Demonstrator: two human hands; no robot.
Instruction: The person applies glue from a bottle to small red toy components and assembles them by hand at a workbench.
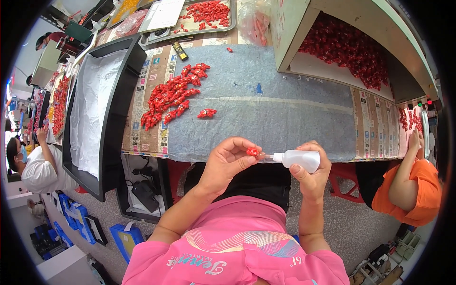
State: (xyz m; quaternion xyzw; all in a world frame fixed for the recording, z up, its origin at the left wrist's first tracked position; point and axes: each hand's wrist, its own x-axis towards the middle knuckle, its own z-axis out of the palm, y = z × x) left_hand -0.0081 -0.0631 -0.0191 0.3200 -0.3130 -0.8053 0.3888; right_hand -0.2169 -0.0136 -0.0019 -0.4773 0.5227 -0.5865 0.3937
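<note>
Between the thumb and fingers of my left hand (227, 165) is a small red plastic piece (252, 152). My right hand (316, 175) is closed around a white squeeze bottle (305, 160) lying sideways, its thin nozzle pointing left at the red piece. Whether the tip touches the piece I cannot tell. Both hands are over the near edge of the table. Beyond my left hand, a lone red figure (206, 113) rests on the grey-blue mat (280, 114). Rows of similar red figures (166, 100) cover the mat's left side.
A black tray (107, 118) lined with white sheet stands at the left. At the back are a metal tray (232, 16) of red pieces and a clear plastic bag (254, 23). A light-coloured box (294, 38) with many red pieces stands far right. People sit on both sides.
</note>
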